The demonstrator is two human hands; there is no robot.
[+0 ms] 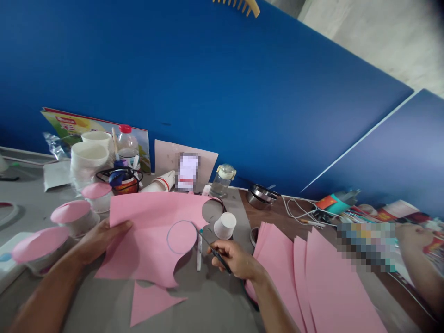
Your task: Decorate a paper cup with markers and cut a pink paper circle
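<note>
My left hand (107,238) grips the left edge of a pink paper sheet (145,249), thumb on top. A drawn blue circle marks the sheet, and curved pieces are cut from its right side. My right hand (231,259) is closed round dark-handled scissors (218,253), whose blades meet the paper at the circle's right edge. Behind the blades lies a white marker (199,252). A small white paper cup (225,225) stands just beyond my right hand. Below the sheet rests a pink paper scrap (151,300).
Several bowls with pink paper tops (71,212) stand left, near stacked white bowls (89,157). More pink sheets (333,282) lie right. A phone (188,171), a glass bottle (222,180) and metal bowls (262,196) line the blue partition (208,83). Another person's arm (421,263) is at far right.
</note>
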